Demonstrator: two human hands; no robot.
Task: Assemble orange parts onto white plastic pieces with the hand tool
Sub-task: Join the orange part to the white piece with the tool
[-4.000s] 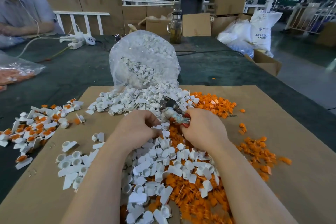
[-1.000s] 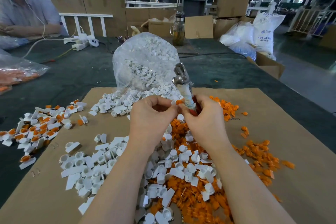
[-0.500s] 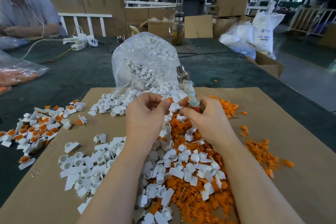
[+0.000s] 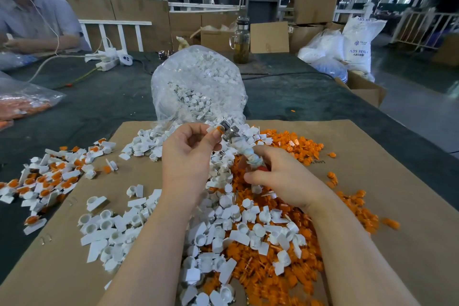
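The left hand (image 4: 188,156) is raised above the pile, its grip narrow, pinching a white plastic piece (image 4: 210,129) with an orange part (image 4: 219,128) seated in it, right against the metal head of the hand tool (image 4: 239,143). The right hand (image 4: 280,179) curls its grip round the tool's wrapped handle, which slants up toward 11 o'clock; the handle's lower end is hidden in the palm. Both hands work over a cardboard sheet (image 4: 372,181) lying on the dark green worktop (image 4: 99,104). Loose white pieces (image 4: 223,228) and loose orange parts (image 4: 295,144) crowd the sheet's middle, running from the hands down to 6 o'clock, where the frame cuts the heap off. Bare cardboard shows at 3 o'clock and at 8 o'clock. At 9 o'clock, finished pieces (image 4: 49,176) spill across the sheet's left edge onto the worktop. At 12 o'clock a clear bag of white pieces (image 4: 198,82) lies with its mouth at the sheet's far edge, just beyond the tool head. Bare worktop lies beside the bag on either side. At 10 o'clock a second bag (image 4: 22,104) with orange contents is cut by the frame, and another person's sleeve (image 4: 49,20) shows at the far corner.
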